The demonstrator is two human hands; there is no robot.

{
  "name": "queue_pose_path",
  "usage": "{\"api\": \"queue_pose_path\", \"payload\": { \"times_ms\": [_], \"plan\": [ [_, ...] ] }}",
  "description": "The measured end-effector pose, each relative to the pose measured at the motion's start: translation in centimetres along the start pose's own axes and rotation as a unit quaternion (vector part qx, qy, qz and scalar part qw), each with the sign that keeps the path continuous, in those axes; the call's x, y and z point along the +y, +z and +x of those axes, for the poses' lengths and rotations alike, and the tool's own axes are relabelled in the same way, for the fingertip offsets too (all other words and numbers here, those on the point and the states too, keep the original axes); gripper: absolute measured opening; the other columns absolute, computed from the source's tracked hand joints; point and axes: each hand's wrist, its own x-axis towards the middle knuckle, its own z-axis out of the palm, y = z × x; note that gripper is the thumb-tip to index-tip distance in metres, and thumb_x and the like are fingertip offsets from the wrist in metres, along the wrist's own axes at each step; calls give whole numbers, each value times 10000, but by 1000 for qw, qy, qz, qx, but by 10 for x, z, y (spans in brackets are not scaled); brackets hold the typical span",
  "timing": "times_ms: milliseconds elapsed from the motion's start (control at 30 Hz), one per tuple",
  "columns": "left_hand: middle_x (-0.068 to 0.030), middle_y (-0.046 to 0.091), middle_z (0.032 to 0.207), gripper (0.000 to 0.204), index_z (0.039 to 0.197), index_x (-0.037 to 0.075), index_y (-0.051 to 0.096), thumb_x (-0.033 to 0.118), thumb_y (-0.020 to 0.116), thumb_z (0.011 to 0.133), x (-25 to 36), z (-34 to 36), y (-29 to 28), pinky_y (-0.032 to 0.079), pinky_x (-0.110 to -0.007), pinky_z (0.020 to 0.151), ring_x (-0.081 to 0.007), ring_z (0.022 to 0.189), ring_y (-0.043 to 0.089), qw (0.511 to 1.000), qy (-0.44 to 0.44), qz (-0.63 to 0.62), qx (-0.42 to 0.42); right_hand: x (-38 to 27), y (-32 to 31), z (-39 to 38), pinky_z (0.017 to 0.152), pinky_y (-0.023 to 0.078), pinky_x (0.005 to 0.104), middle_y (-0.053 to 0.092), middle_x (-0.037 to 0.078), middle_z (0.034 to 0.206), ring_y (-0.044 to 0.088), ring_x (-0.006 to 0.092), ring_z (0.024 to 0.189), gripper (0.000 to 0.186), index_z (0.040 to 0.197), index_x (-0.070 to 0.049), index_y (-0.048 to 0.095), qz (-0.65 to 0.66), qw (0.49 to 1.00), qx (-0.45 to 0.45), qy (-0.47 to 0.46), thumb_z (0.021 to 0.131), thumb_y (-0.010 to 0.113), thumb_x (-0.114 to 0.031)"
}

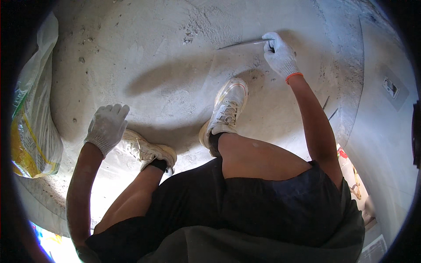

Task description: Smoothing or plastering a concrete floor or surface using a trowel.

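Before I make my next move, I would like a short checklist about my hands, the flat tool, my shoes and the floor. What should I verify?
1. Tool gripped: ok. The right hand is closed on the thin flat tool.
2. Left hand free: ok. The left hand has its fingers extended and holds nothing visible.
3. Hands covered: ok. Both wear pale gloves.
4. Shoes apart from tool: ok. The right shoe is nearer, but does not touch it.
5. Floor even: not ok. The floor has a rough patch near the tool.
6. Tool touching the floor: cannot tell from this view.
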Motion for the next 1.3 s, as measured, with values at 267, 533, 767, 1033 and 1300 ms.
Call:
{"api": "queue_pose_path", "payload": {
  "times_ms": [267,533,767,1033,1300],
  "plan": [
    [-141,621,1046,402,1159,40,543,135,695,799,0,6,-3,497,-429,854,-313,913,628,1000,-2,13,-22,2,-5,8,781,517,371,663,76,825,645,250,764,260,1161,-164,604,-17,1000,-8,1,903,621,-192],
    [-104,613,945,327,1092,63,550,169,694,819,2,1,-1,499,-399,808,-263,872,630,999,8,42,11,-14,-17,18,809,527,364,694,86,922,663,258,817,268,1163,-160,606,-15,1000,-16,8,897,625,-180],
    [-103,610,930,328,1079,63,552,155,698,800,1,4,-3,498,-405,794,-270,859,628,999,12,28,19,-12,-17,31,805,523,374,678,79,886,652,255,804,291,1189,-175,598,-35,999,-1,-6,899,622,-194],
    [-101,612,929,325,1082,63,549,171,688,809,0,2,-2,496,-403,793,-270,852,626,999,11,41,25,-12,-12,47,725,504,428,688,71,820,661,301,775,273,1133,-249,624,-1,999,27,-36,866,607,-198],
    [-107,615,962,350,1113,59,546,183,691,819,-1,1,-3,498,-399,809,-271,875,628,999,12,34,25,-16,-15,69,776,516,352,646,69,827,614,228,743,294,1190,-192,603,22,999,12,-37,897,627,-204]
  ]
}}
